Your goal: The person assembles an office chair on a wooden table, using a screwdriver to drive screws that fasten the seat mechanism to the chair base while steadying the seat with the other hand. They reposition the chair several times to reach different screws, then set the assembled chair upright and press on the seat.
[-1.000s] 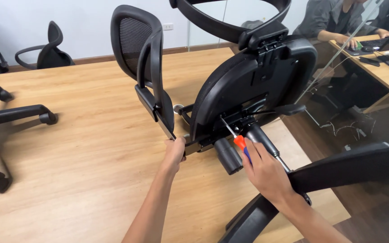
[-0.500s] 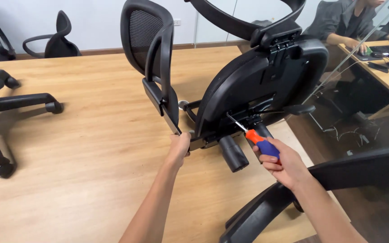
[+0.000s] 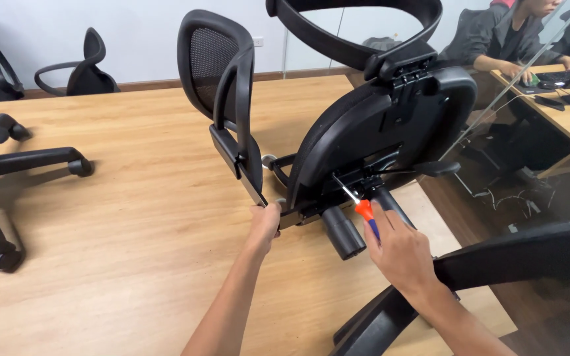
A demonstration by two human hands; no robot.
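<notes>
A black office chair seat (image 3: 371, 138) lies on its side on a wooden table (image 3: 133, 217), underside toward me. Its mesh armrest (image 3: 222, 79) stands at the left. My left hand (image 3: 264, 224) grips the lower end of the armrest bracket where it meets the seat mechanism. My right hand (image 3: 397, 247) holds an orange and blue screwdriver (image 3: 362, 206), its metal tip set into the mechanism under the seat. A short black cylinder (image 3: 342, 232) sticks out between my hands.
A black chair base with castors (image 3: 8, 165) lies on the table at the left. Another chair leg (image 3: 496, 270) crosses the lower right. Chair parts (image 3: 80, 66) stand at the back wall. A person sits at a desk (image 3: 516, 46) behind a glass panel.
My right hand has drawn back and then brought the screwdriver tip onto the mechanism again. My left hand keeps its grip on the bracket. The view has shifted slightly.
</notes>
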